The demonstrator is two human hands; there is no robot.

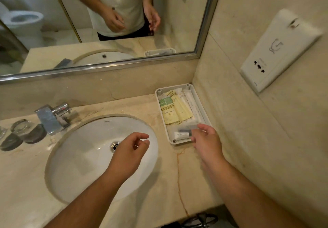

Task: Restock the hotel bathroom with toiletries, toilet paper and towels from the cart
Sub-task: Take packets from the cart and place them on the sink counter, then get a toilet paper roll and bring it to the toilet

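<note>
**Packet going into tray**

Left hand point(129, 149) is hovering over the sink point(85, 156), fingers loosely curled, holding nothing. Right hand point(205, 139) is pinching the packet point(182, 133) by its edge, just ahead of the fingertips, at the near end of the tray point(202, 106). Sachets point(175, 109) are lying beyond. Advised: lay it flat, inside the rim, before releasing.

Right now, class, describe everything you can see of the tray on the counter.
The tray is a shallow, white, rectangular dish, seemingly plastic, with rounded corners and a round post in each visible corner. It lies flat on the counter, in the corner by the wall, right of the sink. Yellow and white packets fill its far part; a clear packet lies at its near end, where the right hand reaches. Whether it grips is blurred.
</note>
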